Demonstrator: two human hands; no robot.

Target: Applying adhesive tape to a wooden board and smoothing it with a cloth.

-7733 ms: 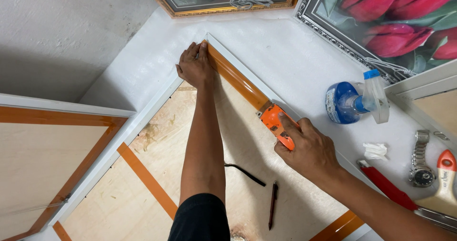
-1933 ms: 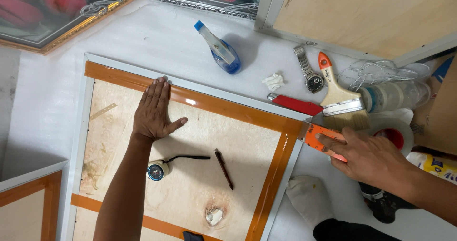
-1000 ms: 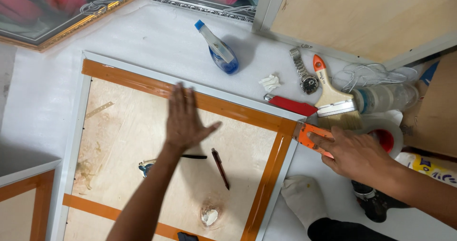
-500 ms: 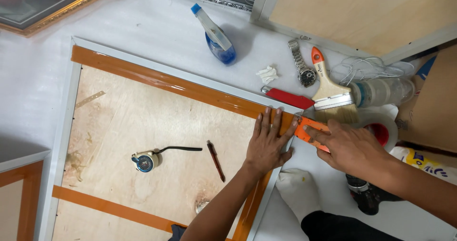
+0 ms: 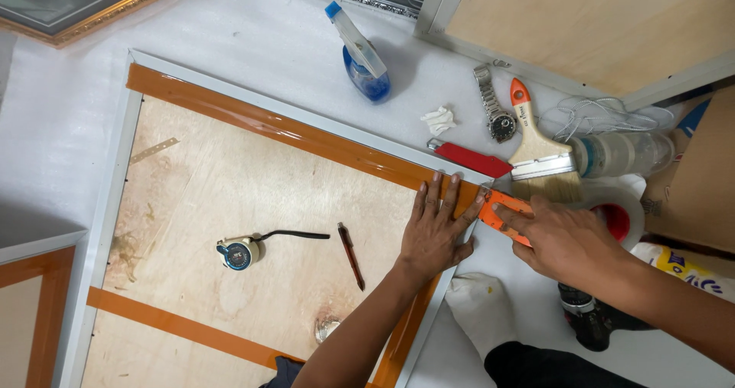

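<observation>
We see the left hand [image 5: 435, 231] lying flat, fingers spread wide, on the upper right corner of the plywood board [image 5: 230, 204], pressing on the brown tape [image 5: 306, 137] that runs along the white frame [image 5: 122, 166]. Just beside it, the right hand [image 5: 570, 239] is closed around an orange cutter [image 5: 498, 210], whose tip meets the tape at that corner, touching or nearly touching the left thumb. On the board, well apart from the hands, lie a small tape measure [image 5: 237, 252] with a black strap and a dark pen [image 5: 351, 255]. Above the hands, on the white sheet, we find a red knife [image 5: 473, 158], a paintbrush [image 5: 536, 147], a wristwatch [image 5: 498, 116], a crumpled scrap of tissue [image 5: 439, 120] and a blue spray bottle [image 5: 360, 55].
</observation>
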